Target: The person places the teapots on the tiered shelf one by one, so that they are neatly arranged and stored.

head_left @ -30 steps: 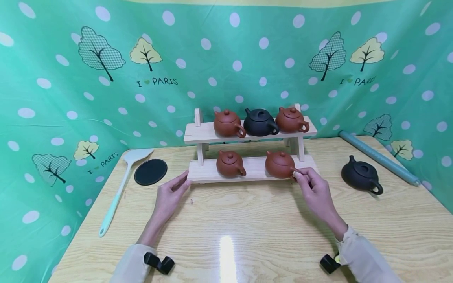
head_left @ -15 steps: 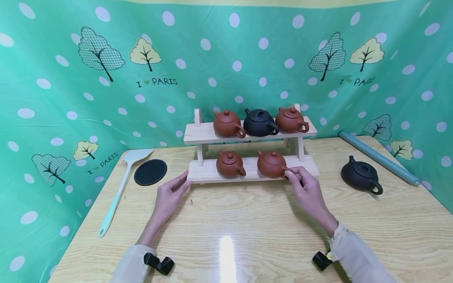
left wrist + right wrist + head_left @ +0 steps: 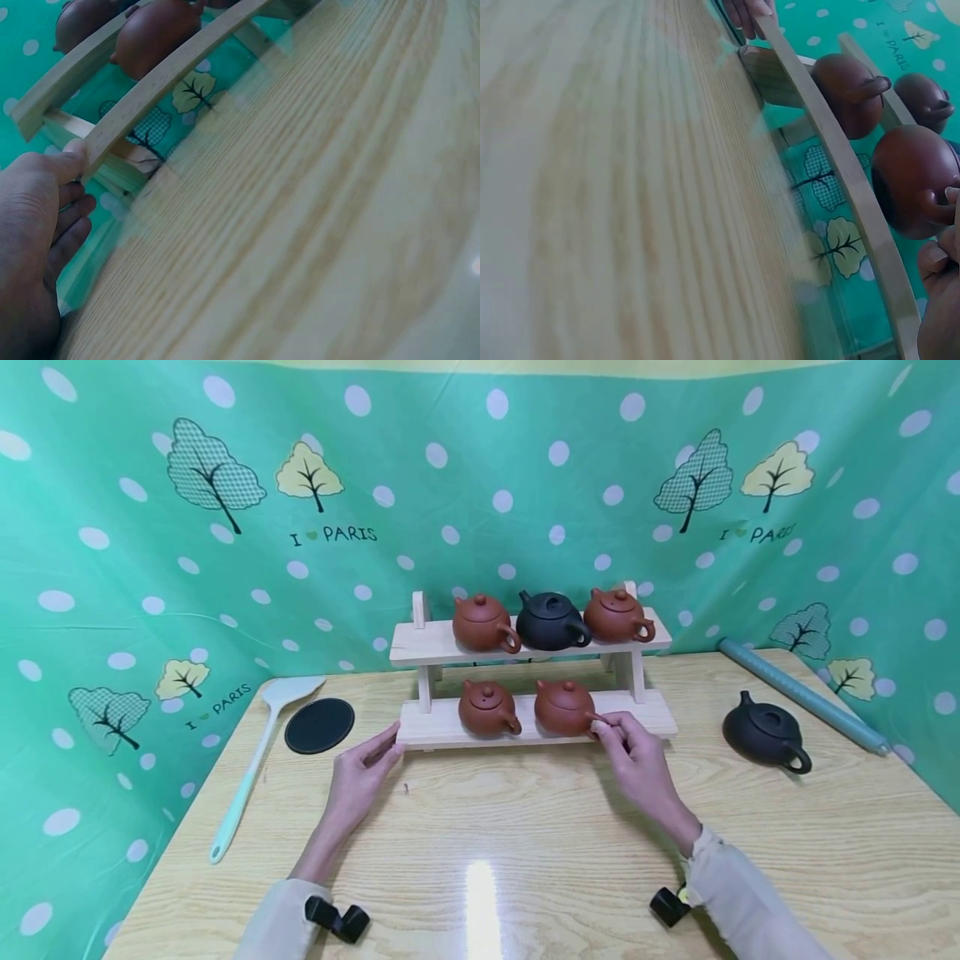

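A two-tier wooden shelf stands on the table. My left hand holds the left end of its lower board, thumb at the front edge; the left wrist view shows this hand at the board's end. My right hand pinches the handle of a reddish-brown teapot on the lower board, and the right wrist view shows the same teapot in part. Left of it sits another reddish-brown teapot, a gap between them. On the upper board, a black teapot stands between two brown teapots.
Right of the shelf a black teapot sits on the table, near a teal roll lying at the edge. At the left lie a spatula with a pale green handle and a round black coaster. A green curtain hangs behind.
My right hand has moved the lower right teapot leftward along the board, closer to the other teapot there. My left hand has stayed at the shelf's end.
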### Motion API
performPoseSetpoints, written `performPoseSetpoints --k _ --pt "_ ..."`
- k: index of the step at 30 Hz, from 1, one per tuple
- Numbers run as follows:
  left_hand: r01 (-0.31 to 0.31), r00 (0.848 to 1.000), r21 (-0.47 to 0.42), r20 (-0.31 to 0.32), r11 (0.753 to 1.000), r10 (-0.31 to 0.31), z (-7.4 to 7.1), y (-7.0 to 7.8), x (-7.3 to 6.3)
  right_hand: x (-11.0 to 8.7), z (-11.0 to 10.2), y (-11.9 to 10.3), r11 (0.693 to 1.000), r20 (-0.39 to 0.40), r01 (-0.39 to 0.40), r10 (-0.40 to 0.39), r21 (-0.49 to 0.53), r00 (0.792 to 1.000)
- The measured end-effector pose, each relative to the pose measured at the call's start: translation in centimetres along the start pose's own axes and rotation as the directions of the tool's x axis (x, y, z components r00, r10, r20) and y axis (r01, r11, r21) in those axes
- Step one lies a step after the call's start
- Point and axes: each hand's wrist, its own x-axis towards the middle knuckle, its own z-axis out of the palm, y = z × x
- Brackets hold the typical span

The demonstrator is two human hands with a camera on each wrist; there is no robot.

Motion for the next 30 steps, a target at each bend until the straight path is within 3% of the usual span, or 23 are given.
performPoseSetpoints --k 9,19,30 --pt "-0.004 1.000 -0.002 0.002 1.000 0.004 -0.1 0.5 -0.1 0.4 0.4 -1.4 1.000 0.012 -0.028 0.027 0.014 1.000" --pt "0.001 1.000 0.006 0.000 1.000 -0.001 0.2 -3.1 0.8 0.5 0.9 -0.2 0.998 0.009 -0.070 0.070 0.002 0.997" --pt "-0.047 0.999 0.014 0.000 0.999 0.047 0.1 -3.5 0.9 0.5 1.0 -0.8 0.996 0.039 -0.087 0.086 0.021 0.996"
